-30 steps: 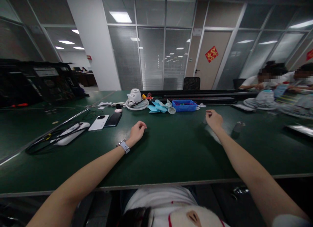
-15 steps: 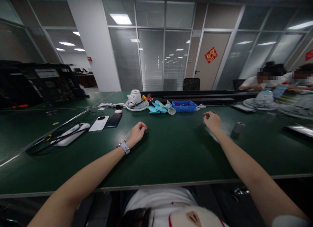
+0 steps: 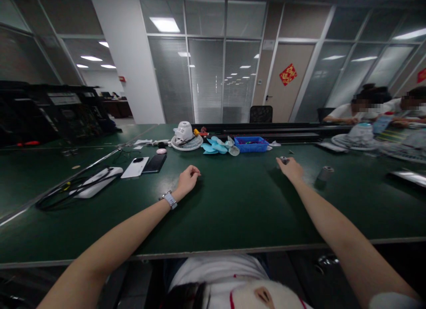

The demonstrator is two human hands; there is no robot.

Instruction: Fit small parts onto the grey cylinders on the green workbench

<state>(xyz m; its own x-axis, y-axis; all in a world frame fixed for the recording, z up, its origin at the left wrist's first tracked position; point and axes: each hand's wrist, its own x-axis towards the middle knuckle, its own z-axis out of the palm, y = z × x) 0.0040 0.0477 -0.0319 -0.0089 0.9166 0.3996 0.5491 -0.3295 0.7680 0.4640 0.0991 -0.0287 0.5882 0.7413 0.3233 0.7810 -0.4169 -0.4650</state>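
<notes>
My right hand (image 3: 291, 169) is at the right of the green table (image 3: 233, 202), its fingers closed round a small grey metal cylinder (image 3: 284, 159); only the top of it shows. A similar grey cylinder (image 3: 325, 173) stands upright to the right of that wrist, apart from it. Curled loosely, my left hand (image 3: 188, 179) rests on the table left of centre, with nothing visible in its fingers. A watch (image 3: 170, 200) is on the left wrist. Just beyond my right hand lies a tiny thin piece (image 3: 291, 151), too small to name.
Phones (image 3: 135, 168) and a looped black cable (image 3: 63, 191) lie at left. Along the back are a white fan part (image 3: 183, 132), blue fan blades (image 3: 215, 146) and a blue basket (image 3: 251, 144). Other people sit far right behind more fan parts (image 3: 359, 136).
My right hand has turned and lowered slightly, so the grey cylinder's top in its fingers now shows. The tiny piece beyond it has come into view. My left hand stays put.
</notes>
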